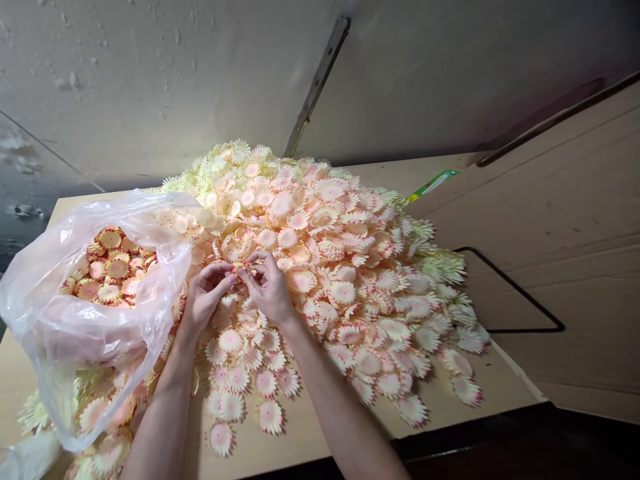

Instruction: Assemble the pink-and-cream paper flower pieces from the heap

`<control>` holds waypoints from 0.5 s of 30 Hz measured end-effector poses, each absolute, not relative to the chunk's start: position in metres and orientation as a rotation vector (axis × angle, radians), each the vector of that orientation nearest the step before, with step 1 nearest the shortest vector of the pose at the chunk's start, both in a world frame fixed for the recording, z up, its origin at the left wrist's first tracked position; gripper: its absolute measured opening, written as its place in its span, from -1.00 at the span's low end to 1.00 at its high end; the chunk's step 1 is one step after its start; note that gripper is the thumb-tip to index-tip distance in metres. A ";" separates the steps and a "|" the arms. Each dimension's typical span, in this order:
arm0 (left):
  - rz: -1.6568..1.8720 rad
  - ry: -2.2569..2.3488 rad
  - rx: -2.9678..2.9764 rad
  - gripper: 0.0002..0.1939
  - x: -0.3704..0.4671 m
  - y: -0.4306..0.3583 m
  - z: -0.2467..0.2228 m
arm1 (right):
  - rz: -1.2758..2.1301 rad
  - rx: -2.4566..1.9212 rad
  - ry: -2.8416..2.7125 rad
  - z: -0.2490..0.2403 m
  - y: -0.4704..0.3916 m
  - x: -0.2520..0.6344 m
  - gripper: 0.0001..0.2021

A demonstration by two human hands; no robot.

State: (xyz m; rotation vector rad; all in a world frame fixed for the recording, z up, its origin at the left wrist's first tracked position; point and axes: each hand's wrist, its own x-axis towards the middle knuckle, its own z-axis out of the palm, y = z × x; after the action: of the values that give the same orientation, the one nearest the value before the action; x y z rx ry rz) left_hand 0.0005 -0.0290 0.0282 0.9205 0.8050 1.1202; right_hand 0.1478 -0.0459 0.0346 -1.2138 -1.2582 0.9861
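Your left hand [203, 293] and right hand [270, 287] meet over the middle of the heap, fingertips pressed together around one small cream-and-pink daisy-shaped fabric flower head [245, 267]. Each grip is a pinch on that flower, left thumb and forefinger from nine o'clock, right fingers from three o'clock, the other right fingers curled above it. The flower sits just above the big mound of matching pink-centred fabric petals [350, 280], which spreads across the pale wooden table [310, 433] from the centre out toward four o'clock. At the mound's twelve o'clock edge the pieces turn pale yellow-green. At nine o'clock from your hands a clear crumpled plastic bag [55, 320] stands open, touching the mound, with more flower heads [110, 267] showing inside, their centres darker orange. At three o'clock a large brown cardboard sheet [575, 233] leans up beside the table, a thin black cord [515, 287] looped across it
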 end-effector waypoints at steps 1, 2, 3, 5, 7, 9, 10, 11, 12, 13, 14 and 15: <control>1.124 0.803 0.928 -0.73 0.001 -0.029 0.028 | 0.971 -1.220 -1.256 0.034 -0.046 0.147 -0.70; 1.129 0.799 0.933 -0.73 0.001 -0.029 0.029 | 0.943 -1.225 -1.246 0.034 -0.045 0.147 -0.70; 1.135 0.796 0.936 -0.73 0.001 -0.029 0.029 | 0.909 -1.227 -1.230 0.035 -0.045 0.147 -0.70; 1.148 0.802 0.939 -0.73 0.001 -0.030 0.029 | 0.844 -1.216 -1.191 0.036 -0.044 0.146 -0.73; 1.163 0.819 0.938 -0.74 0.001 -0.030 0.029 | 0.810 -1.203 -1.167 0.037 -0.043 0.146 -0.75; 1.172 0.828 0.929 -0.75 0.001 -0.030 0.028 | 0.809 -1.196 -1.153 0.039 -0.043 0.147 -0.73; 1.184 0.832 0.917 -0.76 0.001 -0.030 0.028 | 0.816 -1.193 -1.150 0.039 -0.042 0.148 -0.71; 1.198 0.834 0.905 -0.76 0.001 -0.030 0.027 | 0.824 -1.189 -1.147 0.040 -0.042 0.148 -0.68; 1.214 0.838 0.893 -0.76 0.001 -0.029 0.027 | 0.831 -1.186 -1.146 0.040 -0.042 0.148 -0.67; 1.226 0.840 0.883 -0.76 0.001 -0.029 0.027 | 0.837 -1.184 -1.143 0.039 -0.042 0.149 -0.67; 1.231 0.839 0.876 -0.75 0.001 -0.028 0.027 | 0.844 -1.185 -1.138 0.038 -0.042 0.149 -0.68; 1.228 0.835 0.873 -0.75 0.001 -0.028 0.027 | 0.852 -1.186 -1.131 0.037 -0.042 0.149 -0.70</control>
State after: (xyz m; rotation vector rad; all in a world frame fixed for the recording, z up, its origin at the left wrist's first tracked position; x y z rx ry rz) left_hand 0.0008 -0.0280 0.0268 0.8732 0.8349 1.2282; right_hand 0.1487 -0.0423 0.0366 -1.1861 -1.1308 0.8520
